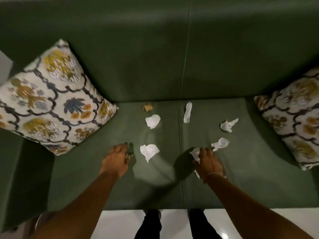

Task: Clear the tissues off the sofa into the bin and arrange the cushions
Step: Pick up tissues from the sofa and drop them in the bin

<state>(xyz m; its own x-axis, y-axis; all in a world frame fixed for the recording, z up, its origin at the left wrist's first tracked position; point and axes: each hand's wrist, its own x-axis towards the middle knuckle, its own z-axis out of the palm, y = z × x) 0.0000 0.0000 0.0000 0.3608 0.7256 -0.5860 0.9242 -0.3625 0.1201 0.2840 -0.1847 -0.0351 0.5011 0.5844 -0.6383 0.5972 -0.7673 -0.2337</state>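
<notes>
Tissues lie scattered over the seat of the green sofa (96, 178) in front of me. My right hand (208, 163) is closed around a crumpled white tissue (195, 153), with another tissue (221, 144) just beyond my fingertips. My left hand (116, 159) hovers palm down with fingers loosely curled, seemingly pinching something small that I cannot make out, beside a flat tissue (149, 151). More tissues sit farther back near a brown scrap (148, 106). Patterned cushions lean at the left end (51, 99) and the right end (296, 118).
</notes>
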